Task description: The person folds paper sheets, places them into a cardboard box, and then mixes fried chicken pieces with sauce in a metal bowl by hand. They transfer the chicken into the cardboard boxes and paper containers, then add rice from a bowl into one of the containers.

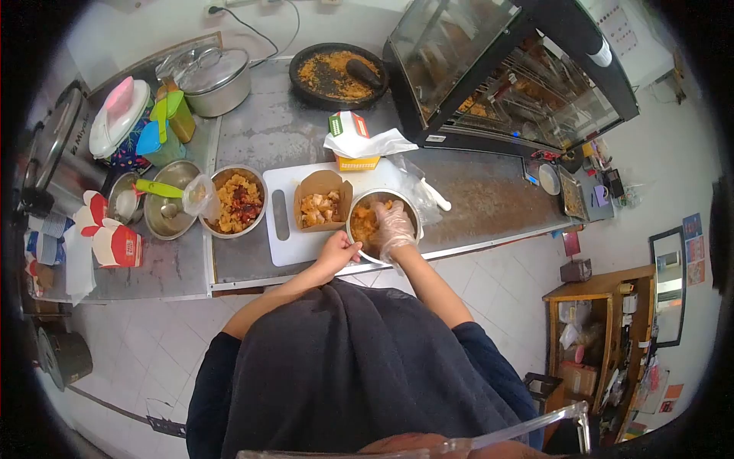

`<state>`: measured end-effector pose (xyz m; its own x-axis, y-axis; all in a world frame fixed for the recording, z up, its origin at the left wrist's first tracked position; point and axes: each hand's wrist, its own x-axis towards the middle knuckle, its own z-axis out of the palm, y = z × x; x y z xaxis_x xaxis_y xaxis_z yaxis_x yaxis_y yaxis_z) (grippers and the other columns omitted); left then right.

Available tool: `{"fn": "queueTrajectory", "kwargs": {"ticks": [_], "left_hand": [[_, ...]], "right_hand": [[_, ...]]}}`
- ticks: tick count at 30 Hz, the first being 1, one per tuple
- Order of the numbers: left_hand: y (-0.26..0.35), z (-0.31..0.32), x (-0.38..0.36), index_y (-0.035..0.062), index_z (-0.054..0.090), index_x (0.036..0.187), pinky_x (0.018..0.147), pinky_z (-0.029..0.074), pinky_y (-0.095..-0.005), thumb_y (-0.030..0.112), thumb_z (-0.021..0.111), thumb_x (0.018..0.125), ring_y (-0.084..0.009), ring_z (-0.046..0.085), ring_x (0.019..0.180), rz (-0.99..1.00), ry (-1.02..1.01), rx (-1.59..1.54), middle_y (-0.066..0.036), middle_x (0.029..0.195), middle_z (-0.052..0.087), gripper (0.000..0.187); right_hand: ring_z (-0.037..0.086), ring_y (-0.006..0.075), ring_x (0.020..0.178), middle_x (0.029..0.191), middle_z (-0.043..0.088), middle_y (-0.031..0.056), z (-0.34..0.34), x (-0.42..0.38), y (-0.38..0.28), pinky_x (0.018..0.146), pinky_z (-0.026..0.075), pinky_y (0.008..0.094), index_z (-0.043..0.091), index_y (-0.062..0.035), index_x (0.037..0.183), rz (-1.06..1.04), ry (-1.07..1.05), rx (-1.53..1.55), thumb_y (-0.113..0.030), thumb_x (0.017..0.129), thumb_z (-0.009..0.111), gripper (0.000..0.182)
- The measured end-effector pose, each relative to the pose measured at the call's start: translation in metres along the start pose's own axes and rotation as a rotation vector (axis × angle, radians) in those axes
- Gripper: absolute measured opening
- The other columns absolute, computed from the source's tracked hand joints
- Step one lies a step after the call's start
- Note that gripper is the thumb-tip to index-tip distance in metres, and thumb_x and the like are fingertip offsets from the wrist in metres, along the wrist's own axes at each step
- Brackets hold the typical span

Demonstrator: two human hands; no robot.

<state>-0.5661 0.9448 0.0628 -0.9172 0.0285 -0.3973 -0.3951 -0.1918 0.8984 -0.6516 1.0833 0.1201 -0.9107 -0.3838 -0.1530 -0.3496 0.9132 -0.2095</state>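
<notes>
Reaching — R hand (394, 227) w/in bowl (417, 218)

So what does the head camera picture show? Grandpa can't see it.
A clear-gloved right hand is inside a metal bowl of orange-brown food; the bare left hand holds it. Beside the bowl, an open brown takeaway box of food chunks stands on a white cutting board.

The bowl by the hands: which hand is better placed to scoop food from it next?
Probably the right hand: gloved, it is inside the bowl, while the bare left hand is at its rim.
</notes>
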Motion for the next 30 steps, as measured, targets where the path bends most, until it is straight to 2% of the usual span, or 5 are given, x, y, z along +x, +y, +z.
{"fn": "queueTrajectory", "kwargs": {"ticks": [7, 9, 12, 21, 30], "left_hand": [[0.000, 0.000, 0.000, 0.0022, 0.044, 0.087, 0.057, 0.046, -0.0248, 0.009, 0.058, 0.089, -0.0124, 0.057, 0.062, 0.007, -0.016, -0.030, -0.008, 0.073, 0.059, 0.016], [-0.001, -0.001, 0.000, 0.0021, 0.044, 0.087, 0.057, 0.046, -0.0249, 0.009, 0.058, 0.089, -0.0124, 0.057, 0.062, 0.015, -0.016, -0.034, -0.008, 0.073, 0.059, 0.016], [-0.006, 0.000, 0.003, 0.0018, 0.045, 0.087, 0.054, 0.046, -0.0254, 0.009, 0.059, 0.088, -0.0128, 0.058, 0.057, 0.035, -0.012, -0.053, -0.008, 0.071, 0.058, 0.016], [-0.005, 0.000, 0.001, 0.0020, 0.045, 0.090, 0.059, 0.048, -0.0253, 0.010, 0.058, 0.089, -0.0133, 0.057, 0.062, -0.003, -0.008, -0.042, -0.008, 0.073, 0.058, 0.015], [0.001, 0.001, -0.002, 0.0010, 0.046, 0.091, 0.059, 0.047, -0.0255, 0.008, 0.057, 0.089, -0.0131, 0.056, 0.062, -0.001, -0.006, -0.061, -0.009, 0.073, 0.058, 0.014]], "right_hand": [[0.059, 0.0329, 0.100, 0.110, 0.057, 0.0234, -0.026, 0.009, 0.021, 0.085, 0.048, 0.0386, 0.056, -0.0143, 0.121, -0.393, -0.168, 0.355, -0.010, 0.064, 0.074, 0.059], [0.062, 0.0335, 0.093, 0.091, 0.065, 0.0192, -0.033, 0.010, 0.017, 0.083, 0.048, 0.0398, 0.055, -0.0152, 0.118, -0.167, -0.183, 0.468, -0.019, 0.067, 0.071, 0.054], [0.058, 0.0377, 0.100, 0.108, 0.059, 0.0225, -0.020, 0.012, 0.006, 0.085, 0.048, 0.0406, 0.046, -0.0148, 0.124, -0.061, -0.167, 0.094, -0.030, 0.054, 0.081, 0.080], [0.058, 0.0371, 0.095, 0.117, 0.052, 0.0151, 0.006, 0.003, 0.004, 0.078, 0.051, 0.0407, 0.040, -0.0193, 0.129, -0.012, 0.067, -0.254, -0.018, 0.059, 0.077, 0.079], [0.061, 0.0329, 0.099, 0.107, 0.062, 0.0178, -0.010, 0.018, 0.040, 0.085, 0.048, 0.0385, 0.042, -0.0157, 0.133, -0.039, -0.133, 0.438, -0.033, 0.062, 0.079, 0.082]]}}
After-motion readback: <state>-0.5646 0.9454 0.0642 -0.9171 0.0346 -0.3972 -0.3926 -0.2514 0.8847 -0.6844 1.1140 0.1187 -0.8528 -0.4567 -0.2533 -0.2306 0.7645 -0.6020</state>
